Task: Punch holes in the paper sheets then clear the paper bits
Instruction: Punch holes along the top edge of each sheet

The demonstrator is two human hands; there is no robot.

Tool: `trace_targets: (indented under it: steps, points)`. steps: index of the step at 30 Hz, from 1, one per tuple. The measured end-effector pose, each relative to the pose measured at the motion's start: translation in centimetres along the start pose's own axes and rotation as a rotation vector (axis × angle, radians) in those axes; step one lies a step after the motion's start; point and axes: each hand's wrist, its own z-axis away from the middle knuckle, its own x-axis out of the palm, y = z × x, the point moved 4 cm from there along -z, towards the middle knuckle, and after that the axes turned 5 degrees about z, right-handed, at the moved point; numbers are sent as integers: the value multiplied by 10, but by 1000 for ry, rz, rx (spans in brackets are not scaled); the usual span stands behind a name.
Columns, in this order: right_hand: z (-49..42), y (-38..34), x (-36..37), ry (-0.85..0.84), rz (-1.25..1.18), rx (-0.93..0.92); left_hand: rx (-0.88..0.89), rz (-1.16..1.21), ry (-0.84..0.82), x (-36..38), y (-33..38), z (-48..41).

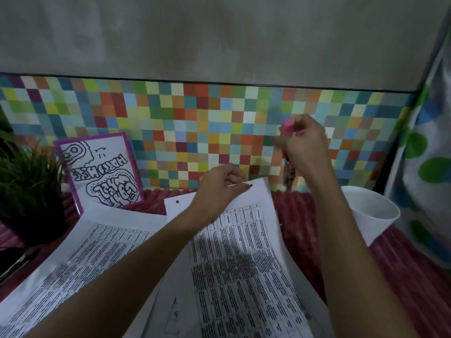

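There, over the papers, the left hand (219, 189) had its fingers curled and pinched the far edge of the top sheet (244, 252), a printed table page. One punched hole (251, 185) showed just past its fingertips, toward the right hand. A second hole (177, 201) sat on the same edge on the left hand's outer side.

The right hand (305, 147) was raised above and beyond the sheet, not touching it. It was closed round a pink hole punch (289, 125). That hand and the punch were blurred, and I could not make out the dark part hanging under the fist.

Another printed sheet (92, 245) lay partly beneath the first, spreading outward under the left forearm. Both rested on a dark red ribbed cloth (297, 215). A white cup (371, 211) stood on the cloth, below the right hand and to its outer side, mouth up, apart from the papers.

Off beyond the left hand, a purple-framed drawing (102, 172) leaned against a wall of coloured squares (170, 123). A dark green plant (26, 181) stood further out on that side. A spotted fabric (429, 167) hung at the edge past the right arm.
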Motion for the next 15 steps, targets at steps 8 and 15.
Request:
trace_targets:
  steps: [8, 15]
  points:
    - [9, 15, 25, -457, 190, -35, 178, 57, 87, -7, 18, 5]
    - [7, 13, 26, -389, 111, -37, 248, -500, 423, -37, 15, 25]
